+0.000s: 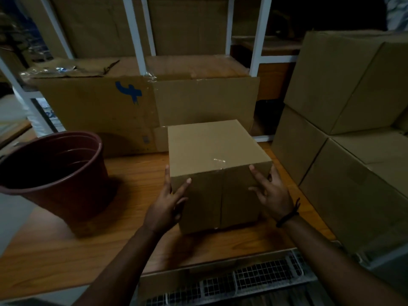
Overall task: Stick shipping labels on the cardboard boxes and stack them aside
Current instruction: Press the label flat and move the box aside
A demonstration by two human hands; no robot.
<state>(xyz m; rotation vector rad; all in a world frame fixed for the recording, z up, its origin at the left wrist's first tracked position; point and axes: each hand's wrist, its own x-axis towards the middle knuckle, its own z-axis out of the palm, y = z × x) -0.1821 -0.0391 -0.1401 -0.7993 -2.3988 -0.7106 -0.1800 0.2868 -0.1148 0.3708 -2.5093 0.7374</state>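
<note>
Box (pixel 217 149) near nested red pots (pixel 66 204)

Single view: head-worn, wide-angle. Faces forward and steeply down onto the tabletop (pixel 136 195), near. Arms with left hand (pixel 170 202) and right hand (pixel 272 192) enter from the lower edge; shelving (pixel 134 29) fills the far top.
</note>
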